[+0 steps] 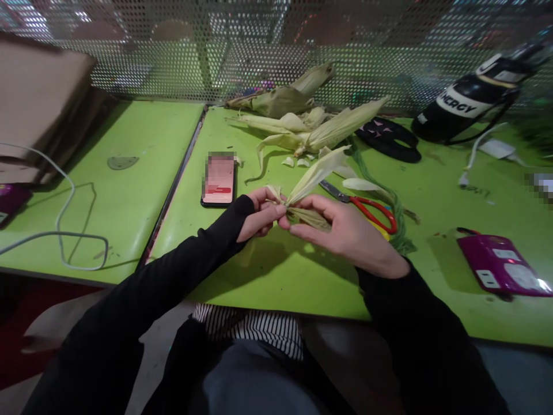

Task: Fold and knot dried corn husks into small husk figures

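Above the near part of the green table, my left hand pinches the gathered middle of a bundle of corn husk. My right hand is closed on the same bundle, its thumb and fingers around a husk piece that points right. One pale husk strip sticks up and to the right from the pinch. Scissors with red handles lie just beyond my right hand, beside a hank of green string. More corn husks are heaped at the back, with small cut scraps in front of them.
A phone lies left of my hands. A black bottle leans at the back right, near a black pouch-like item. A purple power strip is at right. Brown paper bags and a white cable are at left.
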{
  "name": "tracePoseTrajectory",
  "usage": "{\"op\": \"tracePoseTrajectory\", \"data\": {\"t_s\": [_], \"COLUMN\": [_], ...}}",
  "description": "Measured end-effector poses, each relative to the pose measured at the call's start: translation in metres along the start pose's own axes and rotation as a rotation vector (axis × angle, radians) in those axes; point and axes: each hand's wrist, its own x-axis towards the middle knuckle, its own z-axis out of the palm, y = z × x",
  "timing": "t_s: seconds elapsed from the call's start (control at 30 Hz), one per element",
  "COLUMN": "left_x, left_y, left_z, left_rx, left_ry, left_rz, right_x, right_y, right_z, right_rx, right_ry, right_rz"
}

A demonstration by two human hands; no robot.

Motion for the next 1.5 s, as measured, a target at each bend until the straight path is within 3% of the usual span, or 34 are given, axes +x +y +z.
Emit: {"op": "tracePoseTrajectory", "data": {"t_s": [0.23,0.43,0.57,0.7,0.8,1.0,1.1,1.2,1.27,1.37,1.43,1.5], "left_x": [-0.001,0.001,0.003,0.007,0.011,0.018,0.019,0.019,0.019,0.019,0.019,0.019], "left_y": [-0.01,-0.017,-0.012,-0.007,-0.009,-0.017,-0.018,-0.017,-0.017,-0.014,-0.013,-0.013], "left_z": [0.006,0.011,0.005,-0.006,-0.011,-0.008,-0.005,-0.005,-0.006,-0.01,-0.012,-0.013], "left_rx": [0.187,0.191,0.168,0.073,0.011,0.001,-0.007,-0.114,-0.201,-0.279,-0.271,-0.259], "left_ry": [0.06,0.108,0.104,0.033,-0.004,0.031,0.02,0.001,0.057,0.167,0.166,0.131], "left_rz": [0.152,0.289,0.209,0.047,0.012,-0.067,-0.124,-0.176,-0.169,-0.125,-0.087,-0.055], "right_x": [-0.001,-0.005,-0.003,0.003,0.008,0.014,0.016,0.016,0.016,0.014,0.013,0.012], "right_y": [-0.001,-0.006,-0.006,0.001,0.008,0.014,0.016,0.02,0.022,0.025,0.025,0.024], "right_z": [0.003,0.005,0.004,0.005,0.005,0.008,0.011,0.011,0.01,0.011,0.018,0.028], "right_rx": [0.04,0.062,0.086,0.169,0.263,0.355,0.378,0.287,0.126,-0.347,-0.665,-0.843], "right_ry": [0.0,0.043,0.051,0.013,-0.011,0.123,0.126,0.141,0.289,0.454,0.39,0.326], "right_rz": [-0.01,-0.028,-0.029,-0.013,0.011,0.012,-0.019,-0.031,-0.096,-0.385,-0.618,-0.785]}}
